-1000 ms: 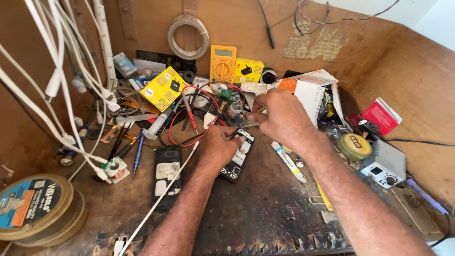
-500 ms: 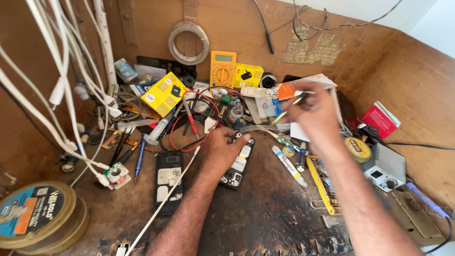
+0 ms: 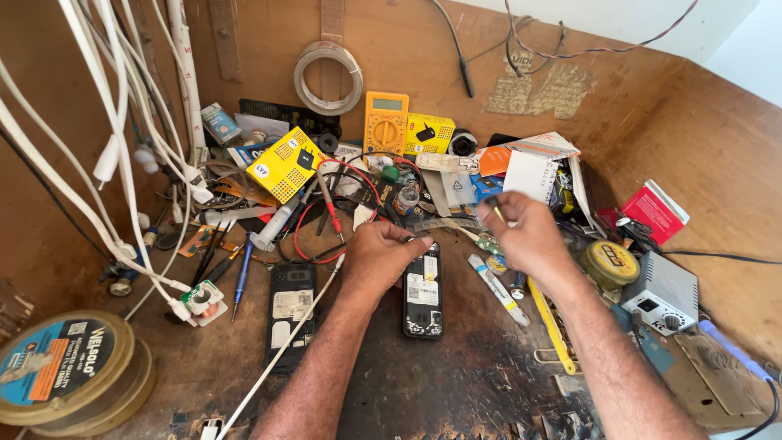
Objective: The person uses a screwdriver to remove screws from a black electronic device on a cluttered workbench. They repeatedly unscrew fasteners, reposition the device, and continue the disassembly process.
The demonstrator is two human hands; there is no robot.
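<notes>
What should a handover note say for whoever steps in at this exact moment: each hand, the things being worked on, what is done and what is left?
Left hand: resting on the top end of the opened phone, pinning it to the workbench.
Right hand: raised, pinching a slim tool; its tip is off the phone.
Second phone lies untouched beside it.
Done: back cover off, insides exposed.
Left: the tool is not yet on the phone.

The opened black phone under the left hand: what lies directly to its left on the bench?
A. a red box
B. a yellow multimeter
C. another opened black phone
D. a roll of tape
C: a second opened black phone lies flat just left of the opened black phone that the left hand touches.
</notes>
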